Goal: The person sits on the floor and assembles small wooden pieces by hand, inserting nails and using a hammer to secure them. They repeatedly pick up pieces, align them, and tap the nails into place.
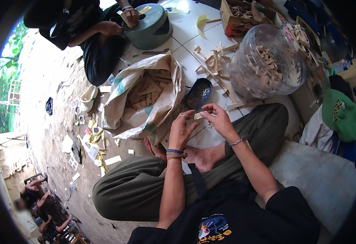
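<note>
The right hand (222,124) is pinching a small wooden piece (198,116) above the tiled floor (206,137), inward of the floor's left edge. Its long axis is running roughly crosswise, one end pointing toward the left hand (180,132), whose thumb and fingers are spreading wide; I cannot tell whether they are touching it.

On my feed, white tiles (186,30) meet brown dirt (52,138) to the left. I see daylight glaring from that side, past greenery (17,44). A grey-green stool (151,38) stands on the tiles; a grey surface (320,166) stretches lower right.
</note>
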Demonstrator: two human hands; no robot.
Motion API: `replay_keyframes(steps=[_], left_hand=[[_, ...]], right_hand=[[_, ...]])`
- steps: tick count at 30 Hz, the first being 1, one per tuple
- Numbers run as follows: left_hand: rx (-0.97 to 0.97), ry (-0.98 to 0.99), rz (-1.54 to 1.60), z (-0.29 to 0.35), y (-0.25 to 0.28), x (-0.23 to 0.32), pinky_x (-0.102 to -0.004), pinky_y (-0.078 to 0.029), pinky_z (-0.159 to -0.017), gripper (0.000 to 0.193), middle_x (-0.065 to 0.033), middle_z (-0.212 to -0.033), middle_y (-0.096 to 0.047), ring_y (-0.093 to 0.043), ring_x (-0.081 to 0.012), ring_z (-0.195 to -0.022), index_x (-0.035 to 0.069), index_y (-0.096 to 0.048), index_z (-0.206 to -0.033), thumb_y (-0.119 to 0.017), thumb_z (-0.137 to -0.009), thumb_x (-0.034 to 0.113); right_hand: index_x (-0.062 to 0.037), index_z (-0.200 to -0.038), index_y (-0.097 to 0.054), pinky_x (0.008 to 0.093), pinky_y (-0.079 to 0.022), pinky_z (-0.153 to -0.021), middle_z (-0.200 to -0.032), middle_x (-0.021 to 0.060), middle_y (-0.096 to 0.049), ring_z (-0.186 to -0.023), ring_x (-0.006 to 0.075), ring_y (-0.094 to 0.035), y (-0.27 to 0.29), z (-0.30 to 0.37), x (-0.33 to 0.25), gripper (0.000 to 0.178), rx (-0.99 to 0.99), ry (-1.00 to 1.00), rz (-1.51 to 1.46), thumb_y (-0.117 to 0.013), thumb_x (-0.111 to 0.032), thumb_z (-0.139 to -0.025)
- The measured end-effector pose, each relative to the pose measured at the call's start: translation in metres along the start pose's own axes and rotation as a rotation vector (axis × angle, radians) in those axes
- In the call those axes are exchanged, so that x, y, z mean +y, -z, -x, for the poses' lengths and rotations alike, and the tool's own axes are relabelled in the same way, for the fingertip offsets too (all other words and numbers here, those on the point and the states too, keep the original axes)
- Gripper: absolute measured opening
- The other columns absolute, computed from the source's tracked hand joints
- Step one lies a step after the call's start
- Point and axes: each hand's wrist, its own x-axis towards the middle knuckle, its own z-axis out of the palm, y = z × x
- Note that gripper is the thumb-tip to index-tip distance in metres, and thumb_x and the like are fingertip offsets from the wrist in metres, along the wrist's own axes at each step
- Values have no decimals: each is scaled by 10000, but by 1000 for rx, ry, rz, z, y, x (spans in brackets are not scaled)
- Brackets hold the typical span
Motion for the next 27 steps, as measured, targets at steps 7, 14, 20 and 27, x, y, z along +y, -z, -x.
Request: replay_keyframes(steps=[7,14,20,27], left_hand=[[42,-68,-8,-1,-5,-3,-404,-586,-900,494,-136,-1218,-743,-739,-305,-1053,67,-690,-1311,-857,-852,137],[63,-65,-1,-2,-6,-1,-393,-588,-877,454,-137,-1199,-749,-742,-294,-1048,72,-708,-1286,-853,-863,146],[115,-17,35,-3,-5,7,-349,-591,-839,326,-117,-1101,-786,-765,-237,-962,65,-777,-1179,-848,-878,169],[138,-3,97,-2,-7,4,-318,-590,-811,292,-104,-1051,-798,-769,-197,-901,67,-794,-1157,-840,-884,158]], right_hand=[[-7,-1214,-680,258,-522,-766,-977,39,-735,-881,98,-651,-1,-5,-2,318,-18,-68,1,-776,-176,-962],[-2,-1208,-670,236,-496,-764,-973,14,-693,-896,71,-618,-5,-7,3,305,7,18,66,-772,-156,-966],[-2,-1196,-682,261,-510,-801,-978,24,-700,-917,87,-628,-2,-3,-2,290,9,47,157,-761,-172,-974],[-29,-1083,-737,400,-544,-850,-1020,119,-734,-940,265,-709,14,-42,-12,194,230,380,526,-722,-197,-988]])
